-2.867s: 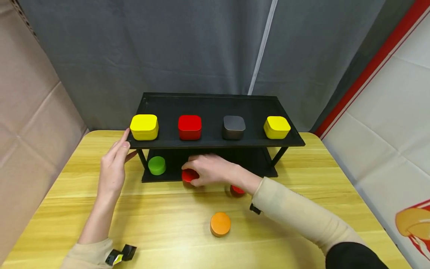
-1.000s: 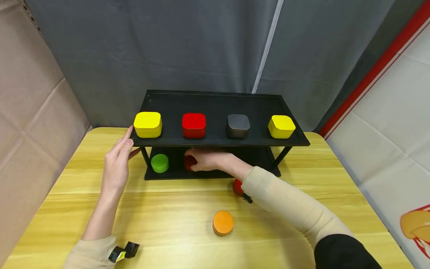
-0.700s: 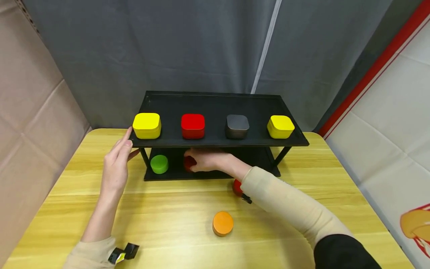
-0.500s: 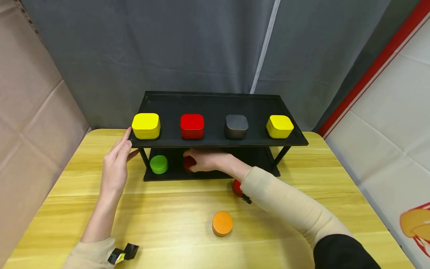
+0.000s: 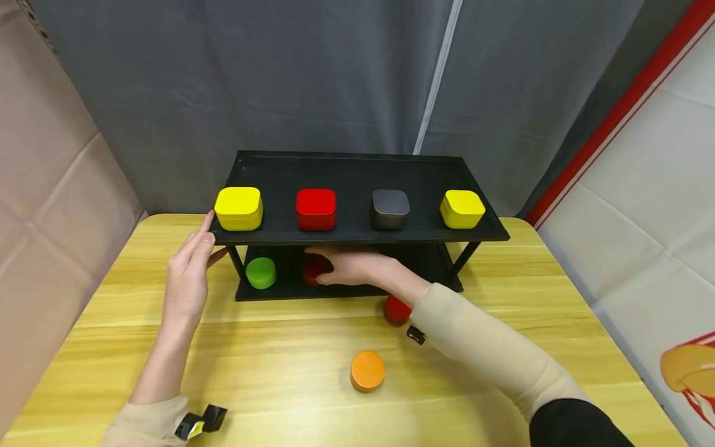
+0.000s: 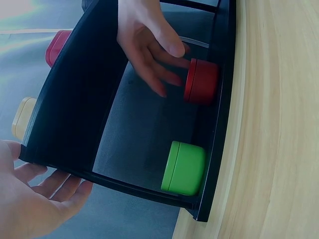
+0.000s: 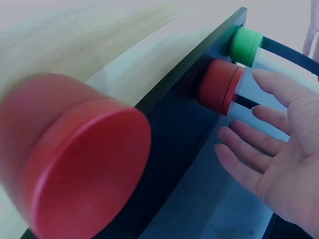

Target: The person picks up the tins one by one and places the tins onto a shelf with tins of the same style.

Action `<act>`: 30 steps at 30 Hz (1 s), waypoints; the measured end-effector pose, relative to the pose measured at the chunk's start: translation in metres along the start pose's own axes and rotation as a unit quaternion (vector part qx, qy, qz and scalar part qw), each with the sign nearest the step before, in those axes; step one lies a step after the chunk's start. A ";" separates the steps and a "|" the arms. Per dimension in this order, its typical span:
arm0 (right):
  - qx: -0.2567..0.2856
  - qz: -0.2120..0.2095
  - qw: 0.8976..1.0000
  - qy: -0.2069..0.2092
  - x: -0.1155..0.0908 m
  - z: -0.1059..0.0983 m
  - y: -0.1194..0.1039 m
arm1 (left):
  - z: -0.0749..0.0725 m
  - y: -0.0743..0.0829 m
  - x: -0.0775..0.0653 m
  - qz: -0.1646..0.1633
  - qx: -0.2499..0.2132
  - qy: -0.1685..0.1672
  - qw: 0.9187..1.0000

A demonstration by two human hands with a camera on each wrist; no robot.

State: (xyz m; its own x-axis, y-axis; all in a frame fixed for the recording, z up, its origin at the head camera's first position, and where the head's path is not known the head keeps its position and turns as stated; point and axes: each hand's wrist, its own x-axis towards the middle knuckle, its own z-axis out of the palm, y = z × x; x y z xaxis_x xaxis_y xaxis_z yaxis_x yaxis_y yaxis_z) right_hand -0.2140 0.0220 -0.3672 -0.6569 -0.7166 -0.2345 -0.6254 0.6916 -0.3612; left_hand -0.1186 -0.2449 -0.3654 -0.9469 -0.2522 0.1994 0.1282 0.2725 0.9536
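My left hand [image 5: 188, 273] holds the left front corner of the black two-tier shelf [image 5: 357, 174], fingers bent against its end in the left wrist view. My right hand [image 5: 357, 267] is inside the lower tier, fingers spread and loosely bent. Just off its fingertips stands a round red lidded container [image 6: 202, 82], resting on the lower tier; the right wrist view shows a gap between the hand and this container [image 7: 219, 85]. To its left on the same tier sits a round green container [image 5: 260, 273]. A second round red container [image 5: 397, 310] is on the table, partly covered by my right forearm.
A round orange container [image 5: 367, 371] stands on the wooden table in front. The upper tier carries a yellow box [image 5: 239, 209], a red box [image 5: 316, 210], a dark grey box [image 5: 390, 210] and another yellow box [image 5: 462, 210]. A grey curtain [image 5: 279, 74] hangs behind.
My right hand has set the round red container farther back onto the lower tier and let go of it, its fingers now spread. The left hand has stayed at the shelf corner.
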 end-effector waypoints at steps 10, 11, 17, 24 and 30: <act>-0.042 -0.024 0.996 0.071 -0.018 0.002 0.011 | -0.003 0.002 0.002 -0.002 0.020 -0.001 1.000; -0.042 -0.024 0.996 0.076 -0.020 0.003 0.012 | -0.003 0.002 0.003 -0.002 0.020 0.000 1.000; -0.041 -0.012 0.994 0.104 -0.034 0.006 0.020 | -0.004 0.002 0.003 0.002 0.025 0.001 1.000; -0.028 0.003 0.990 0.137 -0.056 0.012 0.029 | -0.001 0.001 0.001 0.004 0.007 0.006 1.000; -0.027 0.001 0.987 0.159 -0.071 0.015 0.036 | 0.000 0.000 -0.001 0.006 0.012 0.006 1.000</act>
State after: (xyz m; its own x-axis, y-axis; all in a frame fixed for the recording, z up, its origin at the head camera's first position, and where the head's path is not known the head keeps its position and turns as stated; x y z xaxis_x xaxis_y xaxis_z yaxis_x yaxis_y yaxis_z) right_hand -0.1835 0.0959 -0.3775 -0.7518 -0.6563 0.0633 -0.6400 0.7032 -0.3097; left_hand -0.1177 -0.2441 -0.3655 -0.9416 -0.2605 0.2132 0.1317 0.2978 0.9455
